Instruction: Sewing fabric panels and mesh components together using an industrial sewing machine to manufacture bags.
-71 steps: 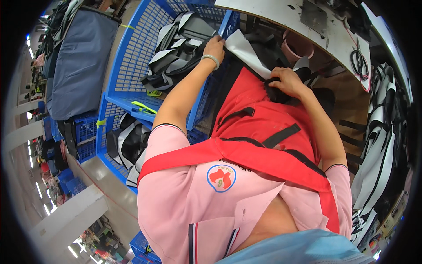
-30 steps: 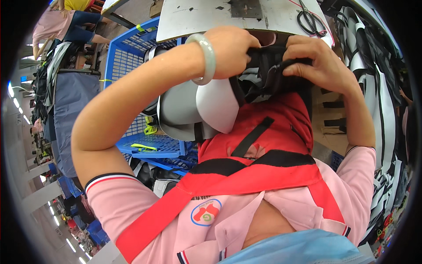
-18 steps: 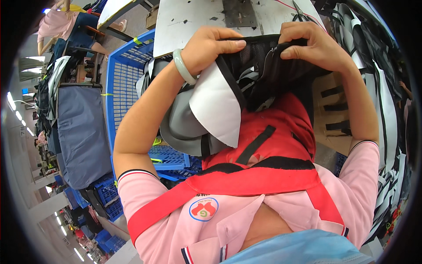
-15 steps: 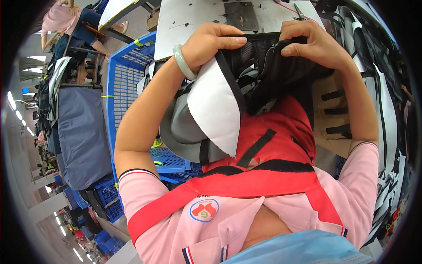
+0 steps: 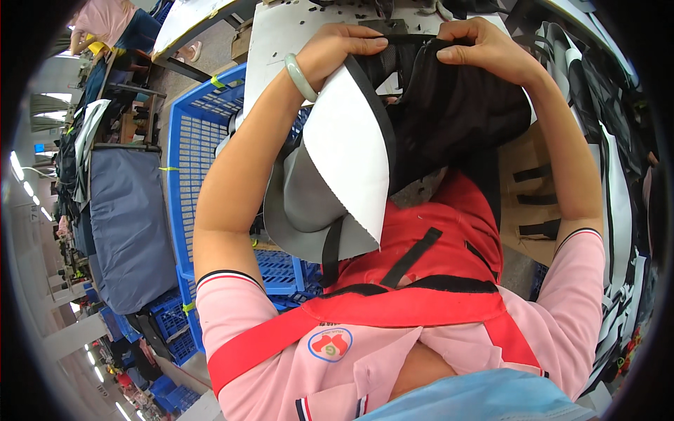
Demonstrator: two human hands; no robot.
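Observation:
A half-sewn bag of black fabric [image 5: 456,116] hangs between my hands, its upper edge pulled fairly straight over the near part of the work table. My left hand [image 5: 337,52] pinches that edge on the left, thumb lying along it. On the right, my right hand [image 5: 491,52] grips the same edge between thumb and curled fingers. Below the left hand hang a white panel [image 5: 349,140] with black edging and a curved grey panel [image 5: 309,189] with a black strap [image 5: 331,251]. Between the hands, a gap in the black fabric shows the lighter surface beyond.
The white work table [image 5: 281,28] has dark scraps on it. A blue plastic basket [image 5: 188,165] stands at my left, beside a grey-blue cloth cover [image 5: 130,224]. Cardboard [image 5: 523,154] and hanging fabric pieces [image 5: 609,203] are on the right. Another person [image 5: 105,21] is at far left.
Both hands have moved slightly up and away from me with the fabric. The black part has spread out more and hangs lower on the right. My grip stays on the edge.

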